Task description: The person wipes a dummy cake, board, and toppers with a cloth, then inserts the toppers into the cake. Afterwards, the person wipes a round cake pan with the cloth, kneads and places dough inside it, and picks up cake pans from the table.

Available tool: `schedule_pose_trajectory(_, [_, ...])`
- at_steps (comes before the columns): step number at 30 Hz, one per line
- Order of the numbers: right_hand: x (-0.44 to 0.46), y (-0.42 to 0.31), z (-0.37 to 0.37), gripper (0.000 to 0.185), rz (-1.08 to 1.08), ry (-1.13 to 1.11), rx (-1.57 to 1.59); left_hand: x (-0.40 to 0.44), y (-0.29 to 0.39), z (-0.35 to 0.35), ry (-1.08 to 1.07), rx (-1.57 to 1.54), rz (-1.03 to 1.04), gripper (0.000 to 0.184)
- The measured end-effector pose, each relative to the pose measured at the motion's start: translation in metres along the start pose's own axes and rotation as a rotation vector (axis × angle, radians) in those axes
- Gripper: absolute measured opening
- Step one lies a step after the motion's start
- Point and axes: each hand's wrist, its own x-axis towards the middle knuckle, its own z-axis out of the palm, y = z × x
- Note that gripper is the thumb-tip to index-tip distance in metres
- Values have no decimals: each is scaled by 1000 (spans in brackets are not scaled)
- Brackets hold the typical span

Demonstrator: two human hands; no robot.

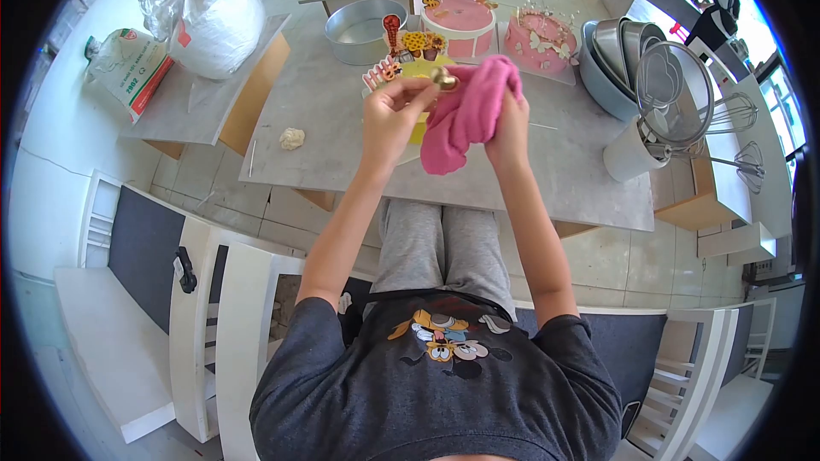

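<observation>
Two held things, side by side

The left grip pinches a small, shiny gold-coloured piece; just beside it, the right grip holds a bunched pink fabric cloth. Better to pinch steadily and keep the cloth away from the round pink butterfly cake beyond. The piece's exact shape is unclear; cloth hides the right fingertips.

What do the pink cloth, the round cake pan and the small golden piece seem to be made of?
Pink cloth: matt, soft fabric, perhaps towelling; it folds and droops from the right hand.
Round cake pan: probably aluminium, given its dull silver sheen.
Small golden piece in the left hand: glossy, metallic highlights; coated plastic remains possible.
</observation>
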Motion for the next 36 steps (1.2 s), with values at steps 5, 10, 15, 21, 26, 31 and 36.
schedule_pose_trajectory(5, [-4, -2, -3, 30, 14, -144, -29, 4, -6, 1, 37, -162, -76, 12])
schedule_pose_trajectory(10, [-11, -6, 16, 10, -181, -28, -347, -3, -11, 16, 41, 46, 87, 8])
schedule_pose_trajectory(15, [-8, -3, 15, 10, -277, -55, -473, -6, -12, 13, 58, 41, 90, 5])
schedule_pose_trajectory(21, [-1, 8, 3, 15, -178, -31, -407, -4, -15, 17, 44, -28, -14, 6])
schedule_pose_trajectory(26, [-3, 13, -1, 24, 191, -59, 290, 6, -6, 18, 154, -302, -97, 7])
schedule_pose_trajectory(31, [-6, 4, 19, 22, -164, -28, -229, 1, -25, 18, 129, -84, 72, 7])
schedule_pose_trajectory(36, [-3, 0, 18, 21, -292, -33, -382, -4, -14, 20, 135, -86, 76, 9])
